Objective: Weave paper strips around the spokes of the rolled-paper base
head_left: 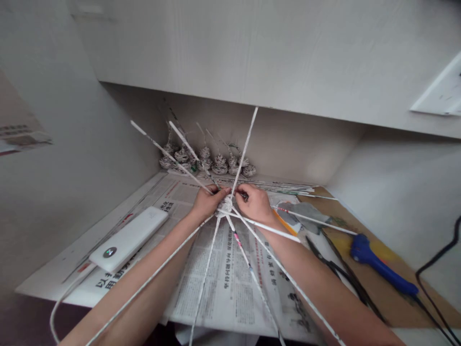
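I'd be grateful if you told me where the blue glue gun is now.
In the head view, the blue glue gun lies at the right on the brown board, beyond the right hand and black scissors.

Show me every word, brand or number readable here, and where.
"坚持问题导向": vertical headline, newspaper.
"蜂蜜": part of another vertical headline there.
Other newsprint: mostly too small or blurred.
White device, round badge: too small.
Wall picture: blurred.
Paper sticks: no readable print.
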`<state>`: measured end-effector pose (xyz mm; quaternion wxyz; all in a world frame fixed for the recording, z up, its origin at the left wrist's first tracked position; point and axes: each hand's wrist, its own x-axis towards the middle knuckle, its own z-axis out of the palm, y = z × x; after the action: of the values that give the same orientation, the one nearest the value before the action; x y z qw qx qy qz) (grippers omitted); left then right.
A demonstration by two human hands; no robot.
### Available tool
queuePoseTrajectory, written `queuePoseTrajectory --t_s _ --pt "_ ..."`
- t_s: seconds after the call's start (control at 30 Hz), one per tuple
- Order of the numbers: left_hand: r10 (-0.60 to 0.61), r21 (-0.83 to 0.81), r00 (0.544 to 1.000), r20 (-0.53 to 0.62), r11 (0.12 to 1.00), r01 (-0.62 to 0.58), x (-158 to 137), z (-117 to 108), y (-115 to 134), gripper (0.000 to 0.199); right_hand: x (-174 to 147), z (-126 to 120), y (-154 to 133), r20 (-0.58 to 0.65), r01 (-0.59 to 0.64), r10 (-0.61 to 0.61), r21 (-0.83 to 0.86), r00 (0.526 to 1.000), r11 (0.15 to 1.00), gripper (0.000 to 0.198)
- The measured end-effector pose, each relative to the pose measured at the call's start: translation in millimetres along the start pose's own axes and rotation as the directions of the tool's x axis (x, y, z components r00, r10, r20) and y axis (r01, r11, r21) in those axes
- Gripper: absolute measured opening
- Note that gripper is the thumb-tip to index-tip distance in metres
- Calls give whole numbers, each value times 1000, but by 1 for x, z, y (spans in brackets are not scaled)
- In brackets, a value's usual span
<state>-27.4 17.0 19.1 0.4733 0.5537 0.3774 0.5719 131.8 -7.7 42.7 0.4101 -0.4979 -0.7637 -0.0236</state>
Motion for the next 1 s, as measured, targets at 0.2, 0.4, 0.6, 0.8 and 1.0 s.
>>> queuePoseTrajectory --t_s 0.2,0.4,0.6,0.8,1.0 --pt "-12 4 1000 26 1000 11 0 -1 1 37 2 -3 0 23 -68 66 99 998 993 16" --pt "-56 -43 998 16 997 57 0 1 -3 35 3 -7 -3 40 -68 65 78 997 995 21" --pt "-27 -61 999 18 998 28 -2 3 -2 31 2 -9 -8 48 2 -4 42 999 999 30" --pt "-48 -44 999 -20 998 47 0 2 -2 32 2 -8 -6 35 -100 96 175 995 980 17" --pt "-68 -79 998 -11 995 67 0 2 -2 34 1 -8 -6 17 -99 98 168 995 981 14"
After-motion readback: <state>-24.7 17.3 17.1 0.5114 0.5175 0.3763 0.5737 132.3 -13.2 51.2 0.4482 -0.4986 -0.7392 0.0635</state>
